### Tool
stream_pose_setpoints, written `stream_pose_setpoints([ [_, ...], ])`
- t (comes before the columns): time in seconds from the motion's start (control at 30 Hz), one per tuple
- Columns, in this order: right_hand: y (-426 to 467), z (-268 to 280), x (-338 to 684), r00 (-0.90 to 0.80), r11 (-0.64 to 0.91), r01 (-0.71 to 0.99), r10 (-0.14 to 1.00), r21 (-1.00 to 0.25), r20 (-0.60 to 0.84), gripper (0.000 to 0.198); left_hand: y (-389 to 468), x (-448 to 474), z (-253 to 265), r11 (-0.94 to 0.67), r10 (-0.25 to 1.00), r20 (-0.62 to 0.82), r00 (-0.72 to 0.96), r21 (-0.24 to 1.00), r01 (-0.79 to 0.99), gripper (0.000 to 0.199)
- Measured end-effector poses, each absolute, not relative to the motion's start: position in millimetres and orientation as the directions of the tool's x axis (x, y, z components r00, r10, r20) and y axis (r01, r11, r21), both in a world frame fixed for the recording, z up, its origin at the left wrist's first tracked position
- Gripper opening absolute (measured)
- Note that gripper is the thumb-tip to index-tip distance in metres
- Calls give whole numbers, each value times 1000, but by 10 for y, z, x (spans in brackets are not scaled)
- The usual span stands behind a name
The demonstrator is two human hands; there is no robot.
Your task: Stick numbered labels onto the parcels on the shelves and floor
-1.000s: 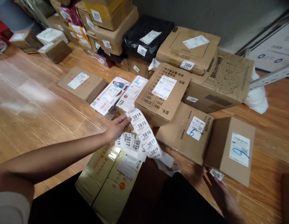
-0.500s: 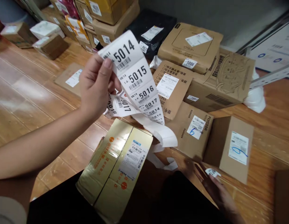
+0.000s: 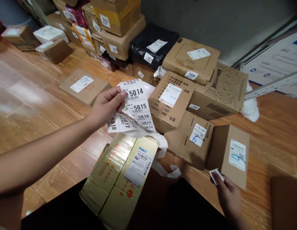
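My left hand (image 3: 110,103) pinches a long strip of number labels (image 3: 138,107) printed 5014, 5015, 5016 and so on. Part of the strip folds back beneath the fingers, and its curled blank tail hangs toward the floor. Below it, between my legs, lies a yellow-gold box (image 3: 119,179) with orange print and a white shipping label (image 3: 138,166). Off to the right, my right hand (image 3: 226,188) holds a single small label (image 3: 216,175) between thumb and fingers, near a brown carton (image 3: 241,140) marked with a blue pen stroke.
Brown cartons with labels, including a FLYCO one (image 3: 186,143) and one tagged 5008 (image 3: 192,59), stand ahead. A black wrapped parcel (image 3: 154,44) and stacked boxes (image 3: 119,38) line the wall. A flat carton (image 3: 83,86) lies on the wood floor (image 3: 42,111).
My left hand has lowered the label strip, and 5013 now shows at its top. My right hand has lifted slightly, with the small label still in its fingers. The view has shifted a little.
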State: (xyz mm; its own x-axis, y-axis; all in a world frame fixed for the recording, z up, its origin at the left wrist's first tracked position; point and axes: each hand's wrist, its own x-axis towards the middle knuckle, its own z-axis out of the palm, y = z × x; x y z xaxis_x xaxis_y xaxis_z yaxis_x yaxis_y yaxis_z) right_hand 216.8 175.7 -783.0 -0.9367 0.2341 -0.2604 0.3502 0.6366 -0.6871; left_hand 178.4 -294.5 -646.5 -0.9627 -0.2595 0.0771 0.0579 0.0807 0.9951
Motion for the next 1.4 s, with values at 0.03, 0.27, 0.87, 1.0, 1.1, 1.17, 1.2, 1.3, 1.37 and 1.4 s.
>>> stream_pose_setpoints([
  [0.03, 1688, -7761, 2164, -942, 656, 336, 216, -676, -257, 41, -2945, 1805, -6488, 80, -270, 42, -962, 997, 21, 27],
  [0.27, 1055, -7129, 1873, -905, 678, -124, -377, -725, -199, 44, -2894, 1954, -6575, 56, -184, -165, -969, 982, -178, 23],
  [0.87, 311, -6614, 1508, -675, 588, -229, -670, -776, -309, 42, -2757, 2345, -6822, 319, 315, -126, -941, 948, -20, 13],
  [1.0, 217, -6636, 1570, -685, 500, -28, -641, -866, -348, 40, -2626, 2405, -6801, 288, 412, -99, -906, 957, 26, 15],
  [1.1, 90, -6638, 1674, -642, 289, 296, -645, -910, -414, 31, -2520, 2474, -6812, 230, 502, -71, -862, 972, 54, 18],
  [1.17, 5, -6656, 1761, -577, 176, 510, -656, -842, -486, 33, -2467, 2518, -6831, 214, 564, -52, -824, 973, 85, 22],
  [1.2, -31, -6673, 1802, -545, 132, 592, -661, -795, -516, 36, -2447, 2538, -6844, 213, 590, -49, -806, 972, 96, 24],
  [1.3, -99, -6746, 1895, -500, 31, 715, -676, -698, -542, 34, -2408, 2589, -6888, 226, 623, -38, -781, 965, 133, 25],
  [1.37, -111, -6795, 1927, -495, -1, 740, -679, -673, -542, 32, -2394, 2618, -6920, 248, 633, -42, -773, 957, 152, 25],
  [1.4, -111, -6814, 1937, -495, -5, 742, -678, -670, -544, 32, -2389, 2632, -6935, 260, 637, -48, -770, 953, 157, 25],
])
